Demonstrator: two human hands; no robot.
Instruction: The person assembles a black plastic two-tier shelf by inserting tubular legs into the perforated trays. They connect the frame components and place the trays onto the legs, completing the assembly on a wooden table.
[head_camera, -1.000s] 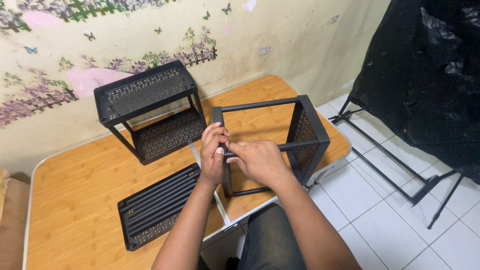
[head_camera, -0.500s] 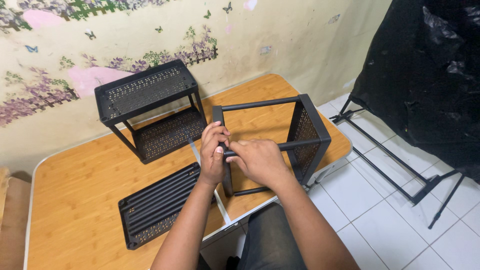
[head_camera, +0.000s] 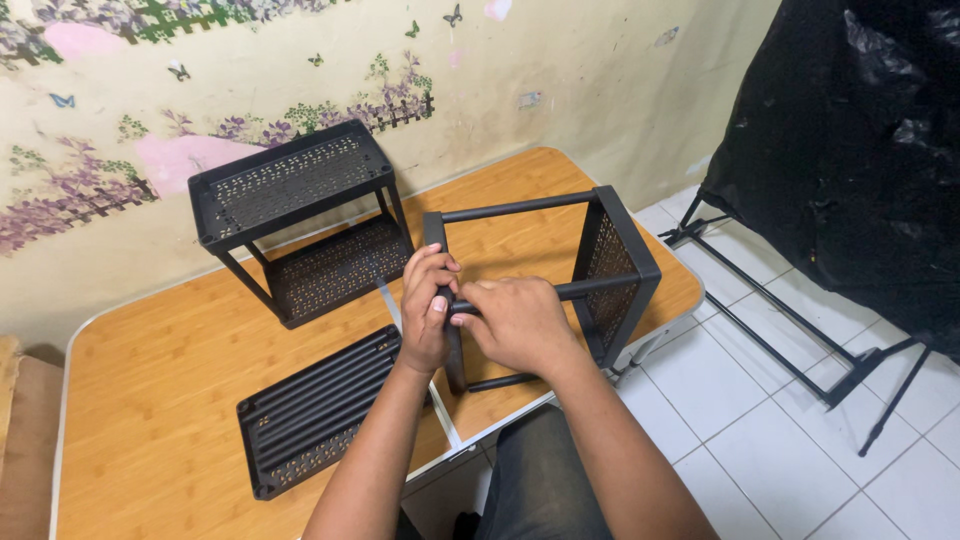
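both hands (head_camera: 475, 318) still clamped on black rack frame (head_camera: 610, 270) rod, no real shift vs earlier.

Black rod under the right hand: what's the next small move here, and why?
Probably press the black rod further into the panel edge that the left hand steadies. The right hand grips the rod right at that joint, the far perforated panel already carries the rod's other end, and the top rod looks seated. Whether this end is fully in is hidden.

2 racks (head_camera: 300, 220), 1 loose shelf (head_camera: 318, 408)
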